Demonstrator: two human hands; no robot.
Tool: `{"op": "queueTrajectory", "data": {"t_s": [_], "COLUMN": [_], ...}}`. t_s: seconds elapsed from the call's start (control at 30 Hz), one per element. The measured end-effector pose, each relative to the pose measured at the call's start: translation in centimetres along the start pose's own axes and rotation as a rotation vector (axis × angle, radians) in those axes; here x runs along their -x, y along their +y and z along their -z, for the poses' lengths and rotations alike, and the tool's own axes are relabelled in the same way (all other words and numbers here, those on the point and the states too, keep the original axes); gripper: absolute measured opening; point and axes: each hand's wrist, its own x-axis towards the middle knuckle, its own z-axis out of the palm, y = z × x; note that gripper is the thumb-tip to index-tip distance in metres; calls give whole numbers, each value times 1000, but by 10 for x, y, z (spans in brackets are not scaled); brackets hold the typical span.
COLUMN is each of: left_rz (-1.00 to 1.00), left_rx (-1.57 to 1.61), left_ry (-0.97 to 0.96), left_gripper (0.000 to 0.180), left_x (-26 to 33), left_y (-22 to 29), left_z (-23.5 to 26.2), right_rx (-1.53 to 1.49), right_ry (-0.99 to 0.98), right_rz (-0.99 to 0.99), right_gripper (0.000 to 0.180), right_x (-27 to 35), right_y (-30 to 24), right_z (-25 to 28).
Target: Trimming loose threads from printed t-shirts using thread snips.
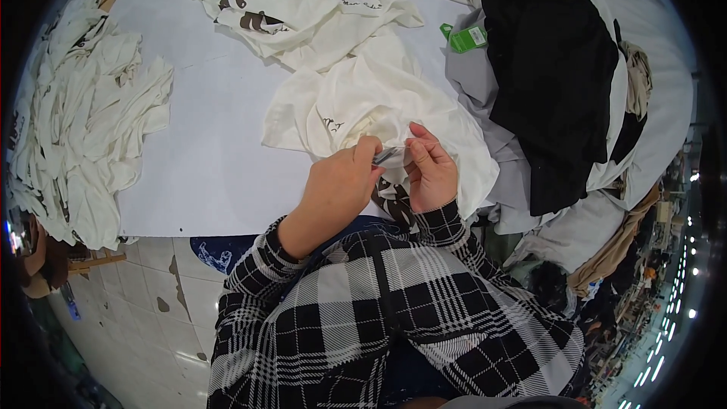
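Note:
My left hand point(333, 191) is closed around small metal thread snips point(386, 156), whose grey blades point toward my other hand. Thumb and fingers of my right hand point(434, 174) pinch a thin pale thread point(401, 144) beside the blade tips. Beneath both hands spreads a white T-shirt point(363, 91) with dark lettering, rumpled on the table and hanging over the near edge. My left fist hides the handles of the snips.
More white printed shirts point(303, 11) lie at the far side of the white table point(204, 144). A heap of white garments point(83, 121) covers the left end. On the right are a black garment point(553, 83), grey cloth point(473, 79) and a green tag point(463, 38).

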Motion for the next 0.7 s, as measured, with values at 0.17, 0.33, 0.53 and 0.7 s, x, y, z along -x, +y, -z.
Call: {"op": "queueTrajectory", "data": {"t_s": [0.17,0.33,0.53,0.7], "left_rz": [-45,-69,-48,-84], "left_rx": [-70,-94,-131,-152], "left_ry": [-32,-23,-44,-31], "left_gripper": [25,24,24,24], "left_x": [-6,-7,-6,-8], "left_y": [2,1,1,3], "left_z": [-8,-10,-8,-6], "right_rx": [12,10,-20,-21], "right_ry": [-16,-19,-31,-19], "right_rz": [9,-3,-16,-24], "right_gripper": [5,5,5,5], "right_x": [2,3,3,4], "right_y": [-2,-3,-5,-5], "right_z": [0,-2,0,-1]}}
